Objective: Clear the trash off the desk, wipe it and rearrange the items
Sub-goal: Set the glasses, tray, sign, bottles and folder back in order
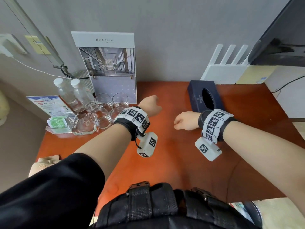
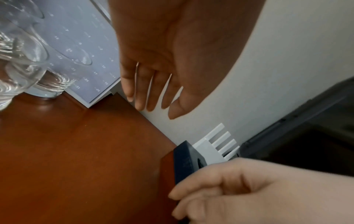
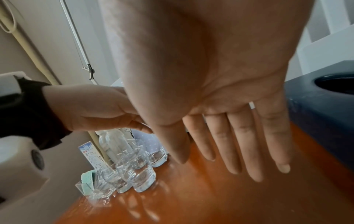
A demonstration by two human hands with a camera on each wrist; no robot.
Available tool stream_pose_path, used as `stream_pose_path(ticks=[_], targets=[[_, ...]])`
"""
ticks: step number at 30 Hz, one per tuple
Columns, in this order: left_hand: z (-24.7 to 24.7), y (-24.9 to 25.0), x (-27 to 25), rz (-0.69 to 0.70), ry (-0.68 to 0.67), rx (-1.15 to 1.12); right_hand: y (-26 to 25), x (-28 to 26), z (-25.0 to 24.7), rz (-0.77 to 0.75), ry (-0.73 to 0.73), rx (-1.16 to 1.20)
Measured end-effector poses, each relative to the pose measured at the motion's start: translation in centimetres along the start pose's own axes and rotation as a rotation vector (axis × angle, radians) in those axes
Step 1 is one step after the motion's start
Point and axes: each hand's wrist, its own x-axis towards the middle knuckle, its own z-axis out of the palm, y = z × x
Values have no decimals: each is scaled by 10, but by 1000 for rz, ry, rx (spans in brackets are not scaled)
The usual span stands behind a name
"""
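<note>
The reddish-brown desk (image 1: 173, 146) lies under both hands. My left hand (image 1: 151, 104) hovers over it just right of several empty glasses (image 1: 107, 111), in front of the standing calendar (image 1: 109, 68). In the left wrist view its fingers (image 2: 141, 97) hang straight and hold nothing. My right hand (image 1: 184, 120) floats beside the dark blue tissue box (image 1: 204, 96). The right wrist view shows its palm down and its fingers (image 3: 241, 151) straight and spread above the wood, with nothing in it. I see no trash or cloth on the desk.
At the desk's left end stand two clear bottles (image 1: 69, 93), a leaflet stand (image 1: 49, 104), green packets in a clear holder (image 1: 57, 124) and a glass ashtray (image 1: 85, 123). A white router (image 1: 226, 70) and a dark screen (image 1: 280, 38) stand at the back right. A paper bag (image 1: 44, 164) sits below the left edge.
</note>
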Motion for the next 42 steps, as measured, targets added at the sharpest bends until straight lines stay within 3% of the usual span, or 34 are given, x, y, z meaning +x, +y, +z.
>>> stream_pose_path(ticks=[11,15,26,32,42], targets=[[42,52,-3,-38,-236,192,77,-21,-10,-56,3,-19],[59,76,7,-85,-288,161,115,-26,-13,-41,13,-47],[119,136,47,-204,-33,-210,223,-8,-26,131,329,102],[137,155,70,-282,101,-361,248,12,-26,133,327,244],[157,158,110,-328,137,-405,252,50,-27,81,326,427]])
